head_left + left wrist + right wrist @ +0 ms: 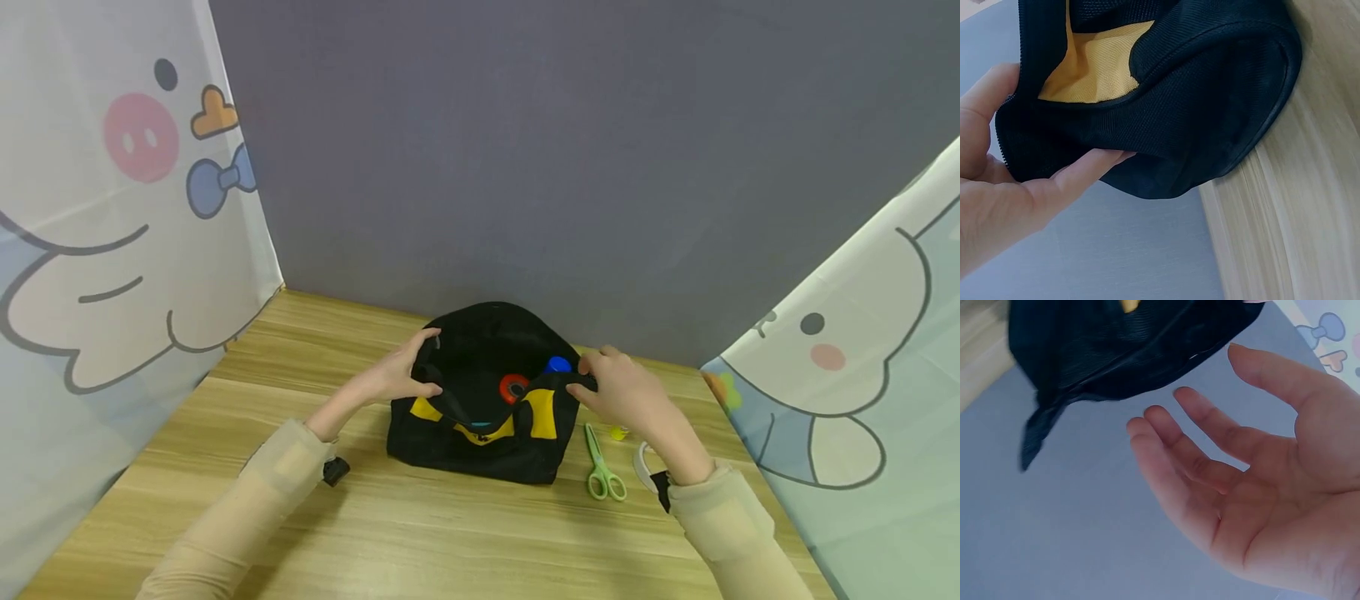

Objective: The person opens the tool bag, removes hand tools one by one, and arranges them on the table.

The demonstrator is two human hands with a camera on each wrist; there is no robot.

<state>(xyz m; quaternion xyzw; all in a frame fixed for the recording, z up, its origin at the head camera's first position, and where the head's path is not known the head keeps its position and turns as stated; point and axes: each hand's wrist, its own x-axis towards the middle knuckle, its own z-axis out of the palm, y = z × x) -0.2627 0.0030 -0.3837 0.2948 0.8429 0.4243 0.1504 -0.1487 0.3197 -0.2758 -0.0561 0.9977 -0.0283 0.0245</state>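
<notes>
Bag: black and soft, mouth gaping, on the worktop (420, 533) between my hands; bag (468, 402).
Left grip (397, 372): thumb and fingers apart, left rim between them.
Right grip (622, 392): fingers apart, no fabric pinched that I can see.
Rim risk: right side could flop over the blue object (558, 364), I judge; limp cloth, loose support.
Scissors (600, 468) risk: just beside the bag; my right grip passing low might knock them.
Head view: alone shows the red ring (505, 387) inside.
Left wrist view: resolves zip teeth (999, 134).
Right wrist view: shows fingertips just off the fabric; head view overlaps them.
</notes>
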